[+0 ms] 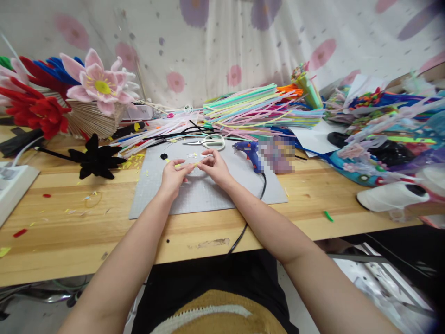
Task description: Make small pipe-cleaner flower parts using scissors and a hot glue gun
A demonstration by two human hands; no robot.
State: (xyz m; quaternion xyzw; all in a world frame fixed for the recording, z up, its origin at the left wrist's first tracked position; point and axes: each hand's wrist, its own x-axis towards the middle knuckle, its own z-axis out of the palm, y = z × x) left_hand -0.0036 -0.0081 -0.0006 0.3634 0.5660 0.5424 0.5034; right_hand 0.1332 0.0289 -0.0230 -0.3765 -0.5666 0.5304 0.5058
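Over the grey cutting mat [205, 204], both of my hands meet on a short yellow pipe cleaner [196, 164]. My left hand [172, 178] pinches it from the left between thumb and fingers. From the other side, the fingertips of my right hand [217, 169] close on its right end. Just behind the hands lie small white snippets [192, 155] on the mat. White-handled scissors [213, 142] rest at the mat's back edge. A small round black piece [163, 157] is left of my left hand. The blue glue gun [251, 153] lies to the right.
Bundles of coloured pipe cleaners [257, 109] spread along the back. A black pipe-cleaner flower [95, 157] lies left of the mat, with a pink flower [100, 86] behind it. A power strip [17, 185] stands far left. The glue gun's cord [263, 188] crosses under my right forearm.
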